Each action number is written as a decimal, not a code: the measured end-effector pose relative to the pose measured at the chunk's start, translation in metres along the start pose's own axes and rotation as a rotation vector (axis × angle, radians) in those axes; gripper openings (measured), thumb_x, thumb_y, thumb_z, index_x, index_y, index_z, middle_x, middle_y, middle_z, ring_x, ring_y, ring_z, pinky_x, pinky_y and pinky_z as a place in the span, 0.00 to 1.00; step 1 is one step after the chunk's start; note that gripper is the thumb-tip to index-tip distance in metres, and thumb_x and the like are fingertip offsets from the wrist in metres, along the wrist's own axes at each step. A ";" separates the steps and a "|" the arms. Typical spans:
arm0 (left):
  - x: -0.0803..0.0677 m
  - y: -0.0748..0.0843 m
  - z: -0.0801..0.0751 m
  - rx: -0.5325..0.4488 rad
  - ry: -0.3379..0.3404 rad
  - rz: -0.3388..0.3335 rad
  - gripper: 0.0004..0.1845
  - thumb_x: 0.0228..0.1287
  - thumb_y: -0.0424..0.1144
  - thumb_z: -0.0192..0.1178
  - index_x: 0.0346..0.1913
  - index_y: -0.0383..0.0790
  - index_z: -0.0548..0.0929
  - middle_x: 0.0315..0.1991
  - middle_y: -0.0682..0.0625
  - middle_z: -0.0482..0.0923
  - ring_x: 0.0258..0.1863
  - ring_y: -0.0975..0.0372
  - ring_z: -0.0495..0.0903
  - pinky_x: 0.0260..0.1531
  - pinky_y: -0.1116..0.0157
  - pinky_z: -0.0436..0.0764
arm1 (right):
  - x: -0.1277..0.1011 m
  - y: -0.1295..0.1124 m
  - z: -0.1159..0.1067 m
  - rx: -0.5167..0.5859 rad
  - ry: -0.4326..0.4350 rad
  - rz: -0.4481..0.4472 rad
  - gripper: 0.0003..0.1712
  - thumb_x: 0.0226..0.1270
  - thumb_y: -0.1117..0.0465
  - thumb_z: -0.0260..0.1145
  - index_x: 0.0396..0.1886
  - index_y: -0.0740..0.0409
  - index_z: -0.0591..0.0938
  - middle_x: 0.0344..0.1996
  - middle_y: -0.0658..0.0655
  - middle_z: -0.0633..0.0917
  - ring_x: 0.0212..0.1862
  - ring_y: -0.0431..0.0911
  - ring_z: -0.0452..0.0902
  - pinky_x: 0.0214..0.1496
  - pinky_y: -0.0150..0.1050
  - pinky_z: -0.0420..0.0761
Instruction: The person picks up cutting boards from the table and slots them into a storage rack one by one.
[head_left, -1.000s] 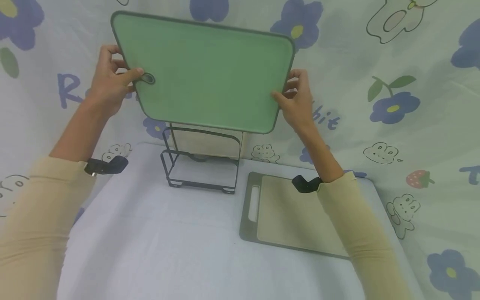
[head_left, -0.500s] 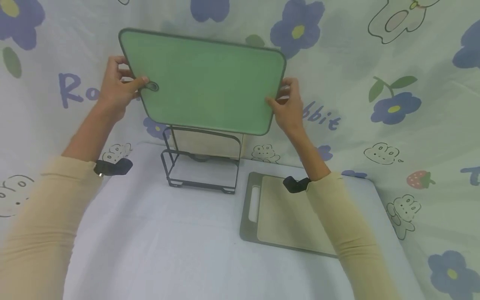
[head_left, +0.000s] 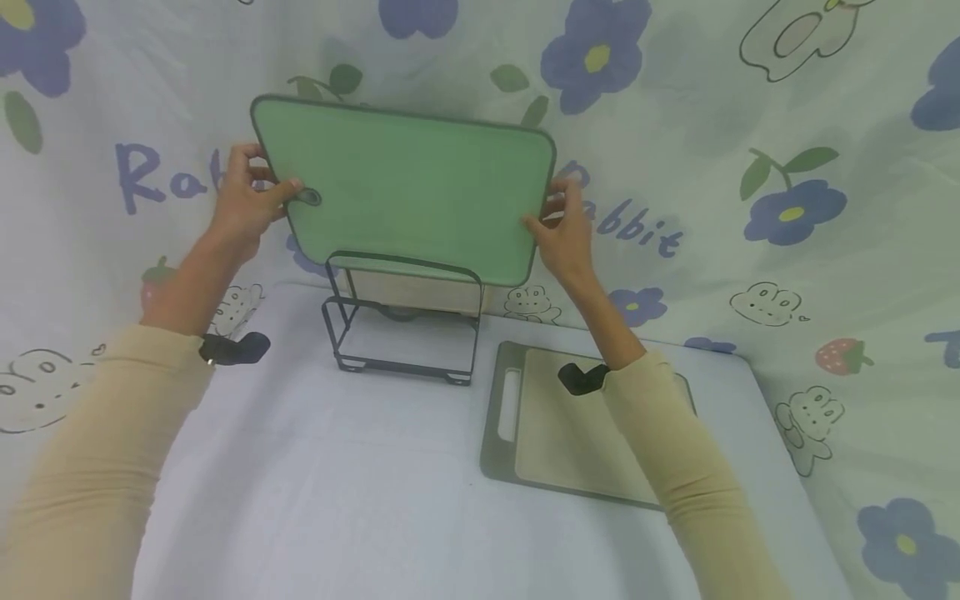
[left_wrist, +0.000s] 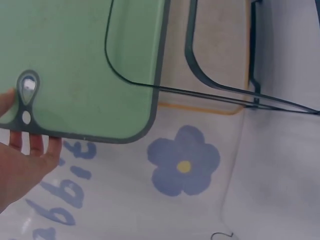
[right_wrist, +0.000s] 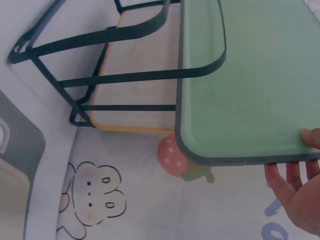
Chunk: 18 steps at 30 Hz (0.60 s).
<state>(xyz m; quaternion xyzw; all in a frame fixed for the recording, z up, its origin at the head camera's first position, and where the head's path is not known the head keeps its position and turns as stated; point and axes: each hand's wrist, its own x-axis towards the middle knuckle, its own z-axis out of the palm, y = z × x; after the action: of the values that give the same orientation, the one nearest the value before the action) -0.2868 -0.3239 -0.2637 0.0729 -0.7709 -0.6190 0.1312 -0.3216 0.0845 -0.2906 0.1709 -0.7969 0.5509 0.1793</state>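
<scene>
A green cutting board (head_left: 412,192) with a dark grey rim is held up by its two short sides. My left hand (head_left: 251,200) pinches the left side, its thumb beside the small oval hole. On the opposite side, my right hand (head_left: 564,233) grips with the thumb in front and the fingers behind. The board's lower edge sits behind the front wires of a dark metal rack (head_left: 405,369), overlapping its upper part. In the right wrist view, a beige board (right_wrist: 137,75) with an orange edge stands in the rack behind the green board (right_wrist: 250,85).
A beige cutting board (head_left: 577,425) with a grey border and a slot handle lies flat on the white-covered table (head_left: 337,500), right of the rack. A patterned curtain (head_left: 712,125) hangs close behind the table.
Both hands have lowered the green board and brought it farther away, toward the rack. Its lower edge has passed behind the rack's upper front wire. The rack and the flat board have stayed put.
</scene>
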 end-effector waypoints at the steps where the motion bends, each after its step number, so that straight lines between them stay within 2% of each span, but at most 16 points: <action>1: 0.000 -0.002 0.001 0.009 -0.003 -0.003 0.27 0.70 0.36 0.61 0.64 0.58 0.61 0.51 0.56 0.61 0.46 0.65 0.74 0.56 0.67 0.79 | -0.001 0.002 0.001 -0.002 -0.002 0.008 0.28 0.65 0.68 0.69 0.60 0.58 0.67 0.42 0.61 0.78 0.38 0.52 0.82 0.38 0.40 0.87; 5: 0.001 -0.009 0.002 0.024 -0.018 -0.008 0.27 0.71 0.36 0.60 0.65 0.58 0.60 0.52 0.56 0.61 0.47 0.65 0.73 0.62 0.61 0.76 | -0.004 0.009 0.004 -0.003 -0.013 0.027 0.27 0.65 0.67 0.69 0.60 0.58 0.67 0.42 0.61 0.79 0.39 0.52 0.82 0.38 0.40 0.87; 13: 0.002 -0.023 0.006 0.037 -0.043 0.005 0.25 0.73 0.37 0.58 0.65 0.57 0.61 0.52 0.55 0.61 0.47 0.65 0.73 0.63 0.57 0.75 | -0.011 0.022 0.008 0.003 -0.023 0.049 0.27 0.66 0.67 0.68 0.60 0.57 0.67 0.43 0.60 0.77 0.40 0.53 0.82 0.39 0.42 0.87; 18: 0.001 -0.033 0.007 0.062 -0.036 -0.012 0.25 0.73 0.38 0.58 0.65 0.56 0.60 0.51 0.55 0.61 0.45 0.65 0.73 0.58 0.63 0.78 | -0.017 0.026 0.012 -0.002 -0.030 0.074 0.26 0.66 0.67 0.68 0.60 0.57 0.67 0.44 0.61 0.77 0.40 0.54 0.81 0.40 0.45 0.87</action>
<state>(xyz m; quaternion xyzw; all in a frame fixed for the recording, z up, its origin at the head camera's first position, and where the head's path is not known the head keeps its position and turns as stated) -0.2916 -0.3247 -0.2967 0.0703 -0.7916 -0.5967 0.1113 -0.3206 0.0837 -0.3239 0.1495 -0.8058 0.5537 0.1471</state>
